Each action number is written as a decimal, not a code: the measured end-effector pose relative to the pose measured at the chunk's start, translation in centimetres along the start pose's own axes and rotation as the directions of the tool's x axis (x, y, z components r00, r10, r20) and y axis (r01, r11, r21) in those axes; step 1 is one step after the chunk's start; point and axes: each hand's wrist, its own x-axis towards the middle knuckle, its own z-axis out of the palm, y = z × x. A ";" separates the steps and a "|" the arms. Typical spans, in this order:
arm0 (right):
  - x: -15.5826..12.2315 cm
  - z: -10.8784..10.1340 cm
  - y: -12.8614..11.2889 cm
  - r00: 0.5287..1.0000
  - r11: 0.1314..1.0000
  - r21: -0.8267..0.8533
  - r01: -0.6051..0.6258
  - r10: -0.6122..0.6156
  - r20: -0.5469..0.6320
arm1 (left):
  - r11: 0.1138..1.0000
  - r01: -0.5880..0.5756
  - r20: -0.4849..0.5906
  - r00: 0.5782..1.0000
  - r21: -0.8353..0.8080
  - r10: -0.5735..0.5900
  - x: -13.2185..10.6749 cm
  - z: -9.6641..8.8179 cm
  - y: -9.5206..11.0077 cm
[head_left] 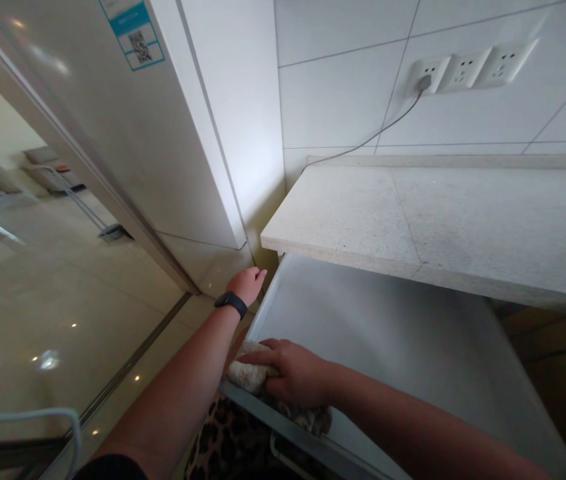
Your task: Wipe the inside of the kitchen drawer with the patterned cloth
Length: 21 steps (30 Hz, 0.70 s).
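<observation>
A pulled-out drawer (343, 313) with a pale grey, smooth inside lies in front of me, under the countertop. At its front left corner my right hand (295, 370) presses a bunched, cream and brownish cleaning cloth (250, 375) against the front edge, fingers wrapped over it. More of the cloth hangs below that hand along the inner front wall. My left hand (247, 285), with a black watch (231, 303) on its wrist, is just outside the drawer's left side. Its fingers are curled in, and what they hold, if anything, is hidden.
The speckled stone countertop (343, 207) overhangs the drawer's rear. A cable (357, 147) runs from the wall sockets (467, 70) to behind the counter's left end. A tall white cabinet (183, 120) stands left. Beyond a floor track (133, 360) is shiny tiled floor with a long-handled dustpan (111, 231).
</observation>
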 end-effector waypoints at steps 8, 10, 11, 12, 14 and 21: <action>-0.8 -1.1 0.1 0.991 0.989 -0.148 -0.025 0.044 0.126 | 1.000 -0.022 0.020 1.000 0.013 0.021 0.2 0.2 -0.1; -0.6 -1.5 -0.6 0.996 0.996 -0.084 0.012 -0.004 0.087 | 0.999 -0.032 0.007 0.999 0.018 0.032 0.2 0.2 -0.1; -0.4 -1.6 -0.9 0.998 0.999 -0.039 0.029 -0.026 0.062 | 0.999 -0.038 -0.001 0.999 0.019 0.038 0.2 0.2 0.0; -0.2 -1.6 -1.0 0.999 0.999 0.001 0.033 -0.033 0.043 | 0.999 -0.042 -0.006 0.999 0.021 0.043 0.2 0.1 0.0; 0.2 -1.4 -1.0 0.999 0.999 0.051 -0.002 -0.001 0.054 | 0.998 -0.050 0.000 0.999 0.029 0.050 0.1 0.0 0.2; -2.0 -3.2 0.9 0.919 0.954 0.220 -0.205 0.110 0.378 | 0.999 -0.046 0.006 0.999 0.026 0.045 0.0 -0.1 0.1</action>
